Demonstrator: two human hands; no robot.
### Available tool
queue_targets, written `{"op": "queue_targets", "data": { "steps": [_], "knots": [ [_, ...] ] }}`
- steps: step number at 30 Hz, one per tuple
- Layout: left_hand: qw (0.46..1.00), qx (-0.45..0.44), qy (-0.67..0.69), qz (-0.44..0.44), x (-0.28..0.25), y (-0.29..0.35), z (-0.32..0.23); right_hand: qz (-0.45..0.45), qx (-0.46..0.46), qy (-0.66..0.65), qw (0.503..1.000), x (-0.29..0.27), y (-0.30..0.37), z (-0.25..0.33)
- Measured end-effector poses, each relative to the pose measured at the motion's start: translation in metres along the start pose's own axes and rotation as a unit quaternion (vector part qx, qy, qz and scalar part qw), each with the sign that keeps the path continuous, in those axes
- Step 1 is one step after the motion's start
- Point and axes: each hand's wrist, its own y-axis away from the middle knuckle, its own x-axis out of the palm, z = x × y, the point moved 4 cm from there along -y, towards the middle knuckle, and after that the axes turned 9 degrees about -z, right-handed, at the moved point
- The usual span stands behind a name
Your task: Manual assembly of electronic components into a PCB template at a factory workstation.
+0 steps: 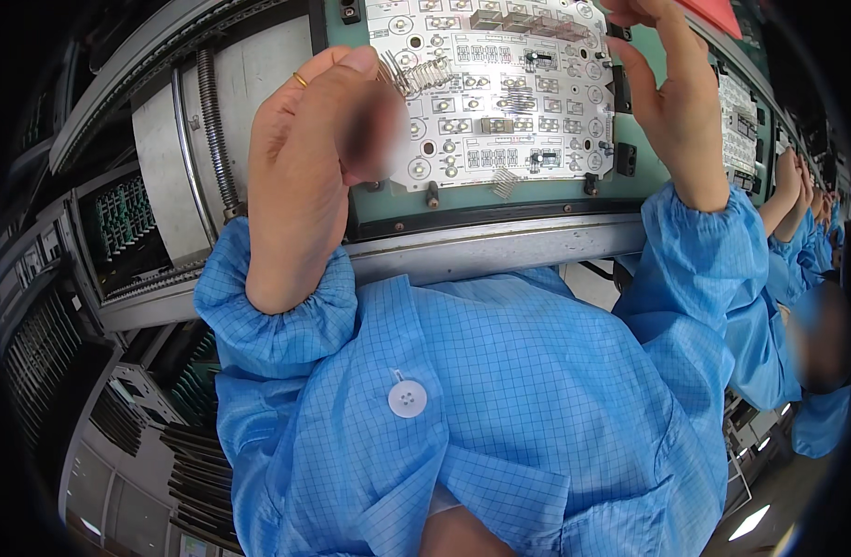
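My left hand (309, 139) is closed, its thumb pressed to the fingers on a bunch of thin bent metal wires (423, 76). The bunch sticks out over the left part of a white circuit board (444, 125). My right hand (676, 97) is raised at the board's upper right, thumb and fingers apart; nothing shows between them, though the fingertips reach the picture's top edge. Small clear block-shaped parts (527, 23) stand in a row near the board's far side. A similar set of fine wires (506, 183) lies at its near edge.
The board sits in a green carrier (500, 202) with black clips, behind a metal rail (500, 249). A threaded rod (212, 130) runs at the left, near racks of boards (128, 218). A red item (713, 14) is at the top right. Co-workers in blue (769, 316) are at the right.
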Motion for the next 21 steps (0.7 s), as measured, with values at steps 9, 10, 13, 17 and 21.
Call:
{"op": "queue_targets", "data": {
  "steps": [9, 10, 13, 17, 21],
  "knots": [
    [1.000, 0.000, -0.006, 0.003, 0.001, -0.001, 0.002, 0.067, 0.014, -0.153, 0.986, 0.016, 0.024, 0.013],
    [1.000, 0.000, -0.005, 0.006, 0.001, 0.000, 0.002, 0.081, 0.021, -0.152, 0.985, 0.021, 0.027, 0.019],
    [1.000, 0.004, -0.006, 0.012, 0.002, 0.000, 0.001, 0.074, 0.027, -0.143, 0.987, 0.034, 0.034, 0.027],
    [1.000, 0.020, -0.008, 0.014, 0.002, -0.001, 0.002, 0.068, 0.059, -0.144, 0.985, 0.036, 0.036, 0.028],
    [1.000, 0.012, -0.003, 0.013, 0.001, 0.000, 0.001, 0.083, 0.092, -0.182, 0.975, 0.036, 0.040, 0.021]
  ]
}}
